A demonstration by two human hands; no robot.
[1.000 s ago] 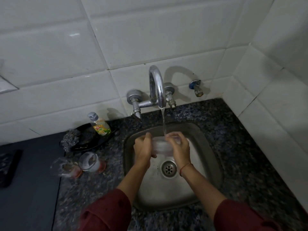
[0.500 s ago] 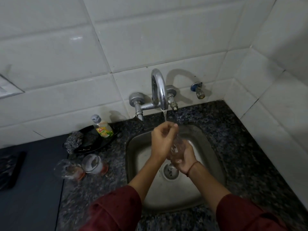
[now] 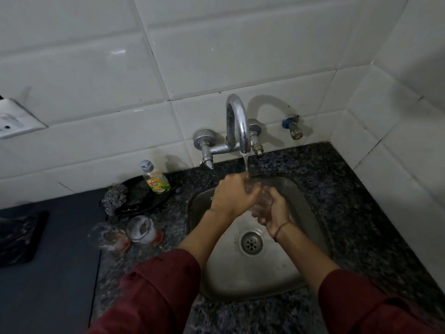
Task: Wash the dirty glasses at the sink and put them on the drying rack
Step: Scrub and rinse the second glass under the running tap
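A clear glass is held over the steel sink, directly under running water from the chrome tap. My right hand grips the glass from below. My left hand covers its upper end, fingers at the rim. Most of the glass is hidden by the two hands. Two more dirty glasses lie on the counter left of the sink: one nearer the sink and one further left, both with reddish residue.
A dish soap bottle stands on a black plate with a steel scrubber. The granite counter surrounds the sink. A dark tray lies far left. A wall valve sits right of the tap.
The glass has turned from lying sideways between my hands to tilted upright. My left hand has moved on top of it. The camera has shifted slightly.
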